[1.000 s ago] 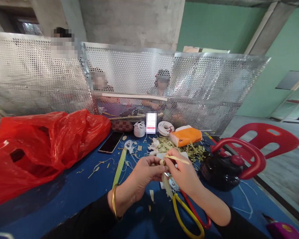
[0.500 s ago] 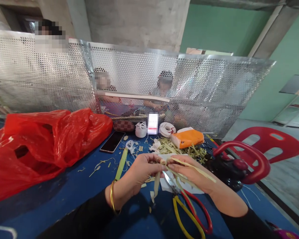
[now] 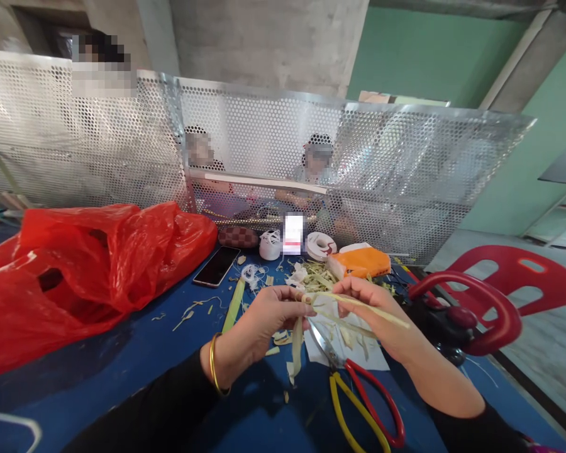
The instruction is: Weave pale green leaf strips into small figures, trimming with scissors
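My left hand [image 3: 276,314], a gold bangle at its wrist, pinches pale green plant-leaf strips [image 3: 297,355] at a small folded knot. One strip end hangs below its fingertips and others run off to the right. My right hand [image 3: 370,305] is closed around one of these strips, a short way right of the knot; its fingertips are partly hidden. Below both hands lie scissors [image 3: 331,358] with one red and one yellow handle, their blades on a white paper sheet [image 3: 372,357] strewn with leaf scraps.
A red plastic bag [image 3: 99,270] covers the left of the blue table [image 3: 170,377]. Behind the hands are a phone [image 3: 216,265], a white string spool [image 3: 270,245], a ribbon roll [image 3: 321,245] and an orange tissue pack [image 3: 361,261]. A red-handled black object [image 3: 453,314] stands right, before a perforated metal screen [image 3: 264,126].
My right hand has moved up and right, away from the knot, uncovering more of the paper and the strips. My left hand keeps its pinch. The view has shifted slightly.
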Motion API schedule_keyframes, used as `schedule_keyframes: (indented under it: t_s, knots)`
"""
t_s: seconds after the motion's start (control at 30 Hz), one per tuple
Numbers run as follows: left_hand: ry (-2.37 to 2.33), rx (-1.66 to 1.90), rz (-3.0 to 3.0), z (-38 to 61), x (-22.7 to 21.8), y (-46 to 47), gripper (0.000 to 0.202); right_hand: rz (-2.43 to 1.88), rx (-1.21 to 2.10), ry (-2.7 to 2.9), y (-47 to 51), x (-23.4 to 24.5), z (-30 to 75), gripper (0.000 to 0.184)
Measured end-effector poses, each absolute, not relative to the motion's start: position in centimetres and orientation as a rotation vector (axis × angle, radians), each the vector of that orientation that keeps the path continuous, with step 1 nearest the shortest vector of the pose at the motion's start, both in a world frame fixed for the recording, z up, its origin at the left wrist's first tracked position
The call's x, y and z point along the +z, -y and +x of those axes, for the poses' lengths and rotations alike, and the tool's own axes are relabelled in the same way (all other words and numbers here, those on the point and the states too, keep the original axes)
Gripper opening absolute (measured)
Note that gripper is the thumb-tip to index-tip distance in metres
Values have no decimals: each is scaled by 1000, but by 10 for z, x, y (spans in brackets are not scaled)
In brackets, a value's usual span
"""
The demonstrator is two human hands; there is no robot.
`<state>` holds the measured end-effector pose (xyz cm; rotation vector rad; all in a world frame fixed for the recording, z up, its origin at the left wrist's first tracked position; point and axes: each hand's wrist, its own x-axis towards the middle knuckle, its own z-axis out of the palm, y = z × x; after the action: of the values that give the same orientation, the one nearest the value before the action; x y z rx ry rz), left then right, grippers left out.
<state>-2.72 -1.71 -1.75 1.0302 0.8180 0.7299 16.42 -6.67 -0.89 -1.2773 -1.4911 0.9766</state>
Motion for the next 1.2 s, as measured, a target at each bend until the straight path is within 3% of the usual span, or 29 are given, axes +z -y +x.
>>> schedule_keyframes:
  t_s: [0.17,0.37,0.53,0.7,0.8,0.9,1.1,1.2]
  knots:
    - [-787,658,639,-27,-28,10,7,-1180,1148,1374,63,-15,167,15]
    - [-791,617,587,-23,-36,12,5,-966,1585,695,60,-23,160,18]
    - [-785,694,784,-23,-31,17,13,-1015,1417,811,63,-19,154,26]
    - [-851,750,966,-23,-28,18,11,-1240,860,1310,65,-20,153,10]
    - [-886,736,1019,-23,-25,18,11,-1157,595,1593,71,-14,151,9]
    - [-925,685,1059,-23,-28,18,8,-1078,686,1615,76,-11,145,13]
    - [-784,452,911,-23,-44,14,8,-1070,1031,867,63,-29,139,23]
    - [-740,507,898,-23,-45,14,7,-1147,1078,862,56,-33,147,26]
